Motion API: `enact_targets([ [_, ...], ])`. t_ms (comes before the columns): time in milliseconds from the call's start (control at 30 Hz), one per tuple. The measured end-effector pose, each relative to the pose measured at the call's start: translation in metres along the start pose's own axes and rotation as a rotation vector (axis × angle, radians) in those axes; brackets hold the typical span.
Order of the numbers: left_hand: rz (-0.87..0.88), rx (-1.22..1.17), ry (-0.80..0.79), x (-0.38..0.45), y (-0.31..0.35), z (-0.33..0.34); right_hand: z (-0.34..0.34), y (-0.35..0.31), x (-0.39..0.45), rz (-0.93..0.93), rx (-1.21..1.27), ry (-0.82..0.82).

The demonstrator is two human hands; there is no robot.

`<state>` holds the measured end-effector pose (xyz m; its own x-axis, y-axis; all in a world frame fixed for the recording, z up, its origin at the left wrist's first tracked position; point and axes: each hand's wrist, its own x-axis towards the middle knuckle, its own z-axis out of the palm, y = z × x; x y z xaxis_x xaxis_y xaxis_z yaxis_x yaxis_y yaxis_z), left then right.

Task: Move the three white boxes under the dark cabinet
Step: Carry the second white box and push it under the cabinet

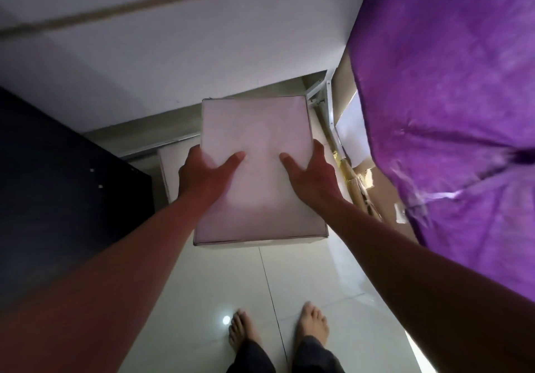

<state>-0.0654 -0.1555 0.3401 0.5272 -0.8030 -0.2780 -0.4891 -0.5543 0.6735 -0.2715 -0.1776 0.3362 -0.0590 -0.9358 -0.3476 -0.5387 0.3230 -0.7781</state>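
Note:
A white box (pixel 257 129) is held in the middle of the head view, above the tiled floor. My left hand (pixel 202 173) grips its left edge with the thumb lying on the lid. My right hand (pixel 311 170) grips its right edge the same way. Beneath and to the left of it, part of a second white box (pixel 166 167) shows; the rest is hidden. The dark cabinet (pixel 63 187) stands at the left, its top below my left forearm. A third box is not visible.
A purple cloth (pixel 451 97) hangs over a table at the right, with cardboard (pixel 385 199) and a white metal frame (pixel 327 103) beneath it. A white wall (pixel 173 54) is ahead. My bare feet (pixel 278 329) stand on glossy white tiles.

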Motion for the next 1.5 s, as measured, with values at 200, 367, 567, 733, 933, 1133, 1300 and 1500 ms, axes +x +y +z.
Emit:
enact_targets([
  [200, 0.02, -0.019, 0.043, -0.063, 0.058, -0.1, -0.047, -0.085, -0.074, -0.091, 0.008, 0.014],
  [367, 0.065, -0.068, 0.087, -0.113, 0.085, -0.173, -0.071, -0.143, -0.131, -0.184, 0.01, 0.048],
  [567, 0.089, -0.13, 0.175, -0.175, 0.101, -0.261, -0.094, -0.214, -0.2, -0.268, -0.056, -0.01],
  [733, 0.065, -0.14, 0.278, -0.223, 0.105, -0.331, -0.098, -0.267, -0.253, -0.312, -0.05, -0.084],
  [933, 0.056, -0.171, 0.391, -0.272, 0.1, -0.404, -0.094, -0.323, -0.312, -0.412, -0.112, -0.123],
  [1133, 0.036, -0.223, 0.469, -0.305, 0.076, -0.481, -0.071, -0.378, -0.374, -0.501, -0.141, -0.169],
  [1300, 0.045, -0.197, 0.481, -0.323, 0.042, -0.551, -0.026, -0.413, -0.43, -0.516, -0.117, -0.177],
  [1500, 0.045, -0.2, 0.491, -0.337, -0.026, -0.642, 0.052, -0.452, -0.502, -0.533, -0.074, -0.191],
])
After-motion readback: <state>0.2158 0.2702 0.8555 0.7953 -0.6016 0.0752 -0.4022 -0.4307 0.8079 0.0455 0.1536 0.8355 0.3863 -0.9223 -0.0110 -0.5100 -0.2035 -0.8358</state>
